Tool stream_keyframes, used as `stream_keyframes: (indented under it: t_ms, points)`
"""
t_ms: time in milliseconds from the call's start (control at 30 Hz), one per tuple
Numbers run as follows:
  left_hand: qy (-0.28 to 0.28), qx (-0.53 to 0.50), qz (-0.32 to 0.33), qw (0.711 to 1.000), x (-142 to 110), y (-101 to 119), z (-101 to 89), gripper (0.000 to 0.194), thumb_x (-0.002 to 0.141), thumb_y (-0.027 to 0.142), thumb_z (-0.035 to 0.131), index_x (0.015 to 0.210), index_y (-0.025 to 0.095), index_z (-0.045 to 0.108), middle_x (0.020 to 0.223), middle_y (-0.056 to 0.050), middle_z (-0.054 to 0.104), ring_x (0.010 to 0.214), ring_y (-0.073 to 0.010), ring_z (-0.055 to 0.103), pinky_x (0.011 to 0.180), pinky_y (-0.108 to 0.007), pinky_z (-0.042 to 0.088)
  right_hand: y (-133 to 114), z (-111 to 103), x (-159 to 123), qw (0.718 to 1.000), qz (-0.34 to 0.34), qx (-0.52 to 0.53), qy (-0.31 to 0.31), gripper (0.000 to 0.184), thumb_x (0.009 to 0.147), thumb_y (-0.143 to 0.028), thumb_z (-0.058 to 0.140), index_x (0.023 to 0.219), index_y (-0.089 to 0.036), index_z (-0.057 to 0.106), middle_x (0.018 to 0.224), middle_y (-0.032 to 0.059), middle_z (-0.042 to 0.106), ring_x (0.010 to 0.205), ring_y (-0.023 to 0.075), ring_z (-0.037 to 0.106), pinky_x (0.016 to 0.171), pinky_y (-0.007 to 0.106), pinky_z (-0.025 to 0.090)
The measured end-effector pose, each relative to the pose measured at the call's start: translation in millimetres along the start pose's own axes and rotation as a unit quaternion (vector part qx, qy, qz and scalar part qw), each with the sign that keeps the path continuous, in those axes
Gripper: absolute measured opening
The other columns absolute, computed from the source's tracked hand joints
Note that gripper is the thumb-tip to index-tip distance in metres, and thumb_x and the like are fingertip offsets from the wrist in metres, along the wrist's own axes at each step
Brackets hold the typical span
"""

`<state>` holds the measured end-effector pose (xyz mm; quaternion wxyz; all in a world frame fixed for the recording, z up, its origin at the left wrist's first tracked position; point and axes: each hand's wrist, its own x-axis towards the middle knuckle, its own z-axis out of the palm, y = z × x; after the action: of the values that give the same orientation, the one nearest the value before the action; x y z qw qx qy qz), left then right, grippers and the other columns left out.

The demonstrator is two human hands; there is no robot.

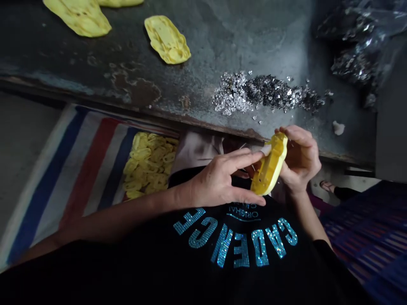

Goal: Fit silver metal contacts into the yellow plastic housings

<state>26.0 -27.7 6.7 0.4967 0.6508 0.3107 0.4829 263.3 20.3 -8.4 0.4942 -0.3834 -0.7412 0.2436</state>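
A: What forms the main surface of the room?
B: A dark grey-green workbench [222,34], scuffed across its top; a rust-brown patch [140,91] marks it close to its worn near edge; a pale sheen of light lies on the right half of the top, the surroundings being dim.
A: And what borders the workbench?
B: At its right end, a plain grey panel [392,110]; below its near edge on the left, a striped sheet [89,169] in white, blue and red; beyond that sheet, left of the workbench, dull grey floor [15,131]; below the right end, paler floor [359,186]; nearer than the workbench on that side, dark blue slatted crates [372,237], partly in shadow.
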Motion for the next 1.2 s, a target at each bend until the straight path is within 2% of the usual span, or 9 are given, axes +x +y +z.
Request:
stream_keyframes:
  t_ms: [100,233,433,567,700,867,1000,1100,1200]
  points:
    - [-0.012,-0.002,0.033,0.999,4,-1,-5.2,0.061,0.082,0.037,0.107,0.137,0.017,0.086,0.110,-0.009,0.079,0.095,-0.0222,0.077,0.089,-0.034,0.073,-2,3,5,0.999,-0.030,0.016,0.010,0.048,0.102,-0.046,0.075,0.149,-0.041,0.070,0.137,0.0116,0.073,0.131,0.0382,0.072,0.098,0.061,0.071]
    - [0.010,-0.070,-0.076,0.995,-9,0,-27.7,0.057,0.077,0.036,0.109,0.127,0.021,0.088,0.109,-0.009,0.079,0.098,-0.0245,0.078,0.087,-0.035,0.074,-7,16,31,0.997,-0.043,0.047,-0.044,0.054,0.100,-0.029,0.081,0.152,-0.037,0.071,0.139,0.0119,0.075,0.126,0.0328,0.075,0.086,0.049,0.072]
    - [0.247,0.007,-0.235,0.940,-108,-1,-104.1,0.079,0.078,0.045,0.107,0.145,0.031,0.067,0.132,-0.011,0.084,0.115,-0.0313,0.084,0.100,-0.041,0.071,18,46,149,0.965,-0.112,-0.047,-0.233,0.030,0.105,-0.038,0.079,0.134,-0.028,0.077,0.125,0.0093,0.083,0.115,0.0276,0.080,0.092,0.043,0.068]
    - [0.242,0.292,-0.346,0.858,-187,-12,-154.1,0.053,0.091,0.057,0.092,0.130,0.024,0.077,0.136,-0.015,0.080,0.119,-0.0376,0.081,0.107,-0.050,0.068,34,108,220,0.921,-0.115,-0.213,-0.305,0.030,0.104,-0.032,0.079,0.132,-0.022,0.080,0.126,0.0140,0.081,0.119,0.0313,0.078,0.103,0.046,0.063]
    - [0.291,0.412,-0.359,0.786,-214,-26,-167.6,0.050,0.103,0.049,0.075,0.144,0.020,0.073,0.163,-0.021,0.062,0.114,-0.0367,0.081,0.117,-0.059,0.061,27,183,243,0.846,-0.156,-0.341,-0.379,0.056,0.103,-0.041,0.083,0.152,-0.016,0.070,0.154,0.0243,0.072,0.136,0.0423,0.067,0.110,0.055,0.058]
    - [0.313,0.392,-0.256,0.826,-161,-19,-155.5,0.039,0.112,0.041,0.069,0.149,0.031,0.070,0.159,-0.012,0.067,0.104,-0.0267,0.079,0.092,-0.040,0.069,17,213,251,0.820,-0.168,-0.359,-0.412,0.027,0.106,-0.030,0.074,0.128,-0.015,0.080,0.137,0.0250,0.080,0.127,0.0404,0.068,0.100,0.049,0.057]
    - [0.269,0.458,-0.134,0.837,-84,1,-168.8,0.054,0.103,0.032,0.084,0.155,0.026,0.071,0.173,-0.015,0.060,0.130,-0.0362,0.077,0.116,-0.051,0.063,-6,192,233,0.828,-0.164,-0.339,-0.416,0.021,0.110,-0.033,0.068,0.119,-0.019,0.081,0.134,0.0169,0.081,0.126,0.0350,0.068,0.101,0.044,0.056]
    - [0.217,0.439,-0.095,0.866,-27,13,-173.9,0.085,0.093,0.028,0.096,0.170,0.029,0.061,0.195,-0.006,0.031,0.168,-0.0460,0.050,0.114,-0.044,0.064,-36,168,202,0.855,-0.187,-0.264,-0.407,0.021,0.112,-0.031,0.065,0.123,-0.021,0.079,0.136,0.0109,0.081,0.124,0.0292,0.071,0.107,0.040,0.057]
    - [0.148,0.410,-0.110,0.893,4,17,-167.6,0.056,0.099,0.031,0.087,0.154,0.031,0.074,0.167,-0.003,0.068,0.176,-0.0420,0.037,0.087,-0.029,0.066,-57,137,168,0.878,-0.167,-0.218,-0.392,0.026,0.117,-0.038,0.060,0.132,-0.029,0.079,0.142,0.0018,0.081,0.127,0.0238,0.070,0.120,0.037,0.056]
